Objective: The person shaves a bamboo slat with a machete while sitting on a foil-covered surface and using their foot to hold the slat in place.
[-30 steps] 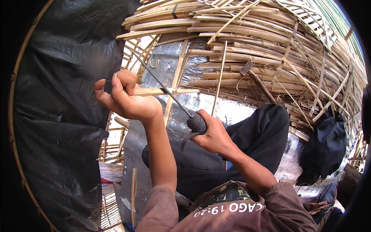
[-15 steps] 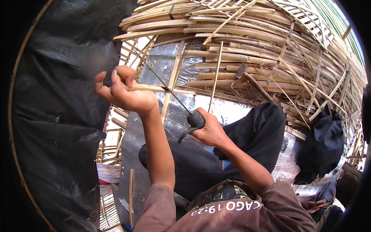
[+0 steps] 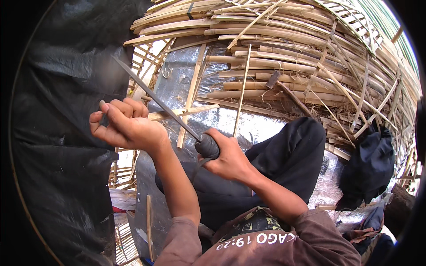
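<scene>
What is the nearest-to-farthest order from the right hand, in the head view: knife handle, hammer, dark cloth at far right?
1. Knife handle: in the right hand.
2. Hammer: ahead, to the right.
3. Dark cloth: far right.

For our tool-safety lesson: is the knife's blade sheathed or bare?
Bare: the knife shows uncovered metal from the dark wrapped handle in the right hand toward its tip.

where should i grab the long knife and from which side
Best by its dark wrapped handle, coming from the near right, where the right hand grips it: that end is thick and rounded, while the slim blade points away to the upper left and would probably risk a cut.
</scene>
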The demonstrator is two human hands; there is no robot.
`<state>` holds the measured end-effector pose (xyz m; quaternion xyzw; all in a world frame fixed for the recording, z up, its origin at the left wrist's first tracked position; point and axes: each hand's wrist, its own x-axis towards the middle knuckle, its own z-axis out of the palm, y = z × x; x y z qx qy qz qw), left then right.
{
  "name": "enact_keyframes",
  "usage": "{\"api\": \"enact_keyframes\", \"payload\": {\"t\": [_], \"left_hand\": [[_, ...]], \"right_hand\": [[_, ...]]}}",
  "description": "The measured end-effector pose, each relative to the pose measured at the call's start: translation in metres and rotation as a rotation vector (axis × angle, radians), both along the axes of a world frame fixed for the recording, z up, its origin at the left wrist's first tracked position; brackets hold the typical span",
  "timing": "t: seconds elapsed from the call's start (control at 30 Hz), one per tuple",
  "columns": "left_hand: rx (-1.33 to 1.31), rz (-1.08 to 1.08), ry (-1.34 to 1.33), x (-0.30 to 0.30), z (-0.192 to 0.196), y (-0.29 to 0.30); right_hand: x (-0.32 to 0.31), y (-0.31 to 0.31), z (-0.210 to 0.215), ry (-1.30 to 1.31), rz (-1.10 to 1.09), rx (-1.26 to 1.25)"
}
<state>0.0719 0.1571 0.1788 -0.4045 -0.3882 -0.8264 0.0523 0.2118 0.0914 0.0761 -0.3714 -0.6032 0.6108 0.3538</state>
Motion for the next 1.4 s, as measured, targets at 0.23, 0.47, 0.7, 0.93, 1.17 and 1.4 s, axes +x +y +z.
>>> {"api": "enact_keyframes", "payload": {"t": [0.23,0.47,0.7,0.93,1.17,1.4], "left_hand": [[0.055,0.034,-0.026,0.004,0.020,-0.017],[-0.001,-0.057,-0.016,0.004,0.004,-0.010],[-0.038,-0.134,-0.046,0.002,0.004,-0.004],[-0.020,-0.176,-0.042,0.005,0.005,0.012],[-0.064,-0.159,0.035,0.006,0.005,0.021],[-0.043,-0.182,0.026,0.020,0.005,0.025]], "right_hand": [[0.002,-0.011,-0.010,-0.071,0.000,-0.037],[0.007,-0.012,-0.023,-0.058,-0.071,-0.047],[0.006,-0.007,-0.022,-0.087,-0.065,-0.080],[0.003,-0.006,0.015,0.073,-0.048,0.008],[0.004,0.019,-0.024,-0.116,-0.091,-0.046],[0.007,0.008,0.003,-0.014,-0.110,-0.003]]}}
